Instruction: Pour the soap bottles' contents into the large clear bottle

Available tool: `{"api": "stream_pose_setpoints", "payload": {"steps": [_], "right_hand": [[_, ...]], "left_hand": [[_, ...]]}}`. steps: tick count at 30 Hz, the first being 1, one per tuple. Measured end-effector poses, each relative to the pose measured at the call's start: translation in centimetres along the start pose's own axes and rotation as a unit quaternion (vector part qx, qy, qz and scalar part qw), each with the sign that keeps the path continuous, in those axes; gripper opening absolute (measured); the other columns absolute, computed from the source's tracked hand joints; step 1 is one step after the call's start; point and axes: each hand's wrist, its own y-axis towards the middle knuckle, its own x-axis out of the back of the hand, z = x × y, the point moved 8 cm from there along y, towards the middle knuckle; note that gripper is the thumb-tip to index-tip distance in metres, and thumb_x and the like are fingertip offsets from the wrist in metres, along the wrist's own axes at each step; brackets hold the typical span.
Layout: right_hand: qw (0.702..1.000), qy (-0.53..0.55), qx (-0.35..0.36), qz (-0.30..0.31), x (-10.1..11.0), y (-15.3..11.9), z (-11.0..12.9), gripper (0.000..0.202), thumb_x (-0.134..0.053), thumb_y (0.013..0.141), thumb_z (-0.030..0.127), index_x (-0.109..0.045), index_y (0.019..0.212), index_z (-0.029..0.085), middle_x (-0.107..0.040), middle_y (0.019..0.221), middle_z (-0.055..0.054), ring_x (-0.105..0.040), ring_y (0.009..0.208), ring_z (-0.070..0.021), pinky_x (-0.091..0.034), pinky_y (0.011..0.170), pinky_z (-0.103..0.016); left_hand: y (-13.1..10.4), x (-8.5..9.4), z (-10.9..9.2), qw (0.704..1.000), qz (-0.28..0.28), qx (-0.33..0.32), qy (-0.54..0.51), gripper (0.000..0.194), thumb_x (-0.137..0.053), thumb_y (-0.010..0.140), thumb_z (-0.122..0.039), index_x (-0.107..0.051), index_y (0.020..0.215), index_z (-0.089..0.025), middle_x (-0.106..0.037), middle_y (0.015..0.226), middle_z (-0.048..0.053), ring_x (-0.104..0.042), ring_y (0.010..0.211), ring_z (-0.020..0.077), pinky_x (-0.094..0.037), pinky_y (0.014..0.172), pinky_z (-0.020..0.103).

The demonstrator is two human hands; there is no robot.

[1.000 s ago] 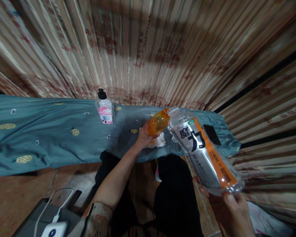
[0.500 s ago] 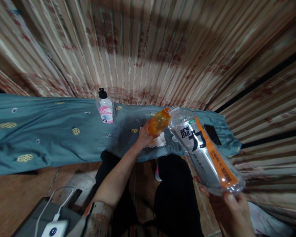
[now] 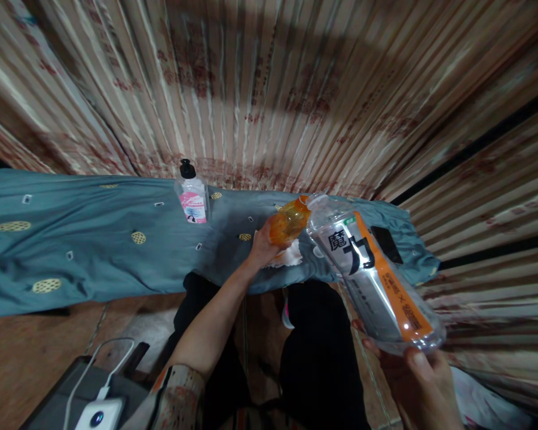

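My left hand [image 3: 262, 246] is wrapped round the small orange bottle [image 3: 289, 222], which tilts up to the right. Near the right edge, my right hand [image 3: 415, 373] grips the base of a large clear bottle [image 3: 367, 272] with a silver and orange label. That bottle slants down to the left, and its neck meets the orange bottle's mouth. Whether liquid passes between them is too small to tell. Beneath my left hand lies a crumpled white tissue [image 3: 291, 255]. A clear bottle with a black cap and pink label [image 3: 193, 203] stands on the cloth to the left.
The teal patterned cloth [image 3: 103, 239] covers a long surface before a pleated curtain [image 3: 251, 89]. A dark phone [image 3: 386, 244] lies at its right, behind the large bottle. A white device with a cable [image 3: 99, 413] rests on a grey box [image 3: 65, 397] at lower left.
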Motion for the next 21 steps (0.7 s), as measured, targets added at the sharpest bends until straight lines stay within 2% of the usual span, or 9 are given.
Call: {"api": "stream_pose_setpoints", "payload": {"steps": [4, 8, 12, 17, 21], "right_hand": [[1.000, 0.012, 0.001, -0.011, -0.2, -0.1, 0.2, 0.044, -0.087, 0.076, 0.041, -0.074, 0.114, 0.024, -0.081, 0.105, -0.010, -0.081, 0.087, -0.0345, -0.067, 0.071, -0.044], [1.000, 0.016, 0.009, -0.005, -0.5, -0.1, 0.4, 0.041, -0.087, 0.076, 0.041, -0.075, 0.111, 0.025, -0.081, 0.105, -0.008, -0.081, 0.086, -0.0296, -0.066, 0.071, -0.036], [1.000, 0.009, 0.008, -0.001, -0.1, 0.1, 0.0, 0.040, -0.085, 0.078, 0.040, -0.075, 0.114, 0.026, -0.081, 0.109, -0.010, -0.081, 0.088, -0.0322, -0.066, 0.072, -0.041], [0.999, 0.018, 0.019, 0.023, 0.6, 0.8, -0.5, 0.043, -0.086, 0.076, 0.039, -0.075, 0.115, 0.025, -0.081, 0.110, -0.014, -0.081, 0.084, -0.0363, -0.067, 0.067, -0.046], [0.999, 0.033, 0.002, 0.006, 0.4, 0.6, -0.9, 0.047, -0.087, 0.076, 0.043, -0.075, 0.117, 0.024, -0.081, 0.109, -0.014, -0.081, 0.083, -0.0343, -0.067, 0.069, -0.046]], "left_hand": [[0.0, -0.1, 0.1, 1.000, 0.003, 0.008, -0.008, 0.075, -0.087, 0.063, -0.016, -0.056, 0.132, -0.020, -0.074, 0.127, 0.009, -0.073, 0.115, 0.0272, -0.056, 0.107, 0.043], [0.0, -0.1, -0.2, 1.000, 0.007, 0.008, -0.001, 0.075, -0.087, 0.064, -0.016, -0.055, 0.132, -0.018, -0.075, 0.125, 0.010, -0.073, 0.113, 0.0278, -0.057, 0.106, 0.043], [-0.1, -0.1, -0.2, 1.000, 0.005, 0.011, 0.010, 0.073, -0.086, 0.065, -0.015, -0.056, 0.132, -0.016, -0.074, 0.126, 0.012, -0.072, 0.115, 0.0288, -0.056, 0.107, 0.046], [0.0, -0.1, 0.0, 1.000, 0.001, -0.002, 0.013, 0.073, -0.088, 0.064, -0.018, -0.057, 0.131, -0.020, -0.076, 0.125, 0.008, -0.073, 0.112, 0.0269, -0.058, 0.104, 0.044], [0.0, 0.0, 0.2, 1.000, -0.003, -0.011, 0.005, 0.074, -0.088, 0.064, -0.020, -0.057, 0.131, -0.021, -0.076, 0.123, 0.008, -0.074, 0.111, 0.0262, -0.059, 0.102, 0.042]]}}
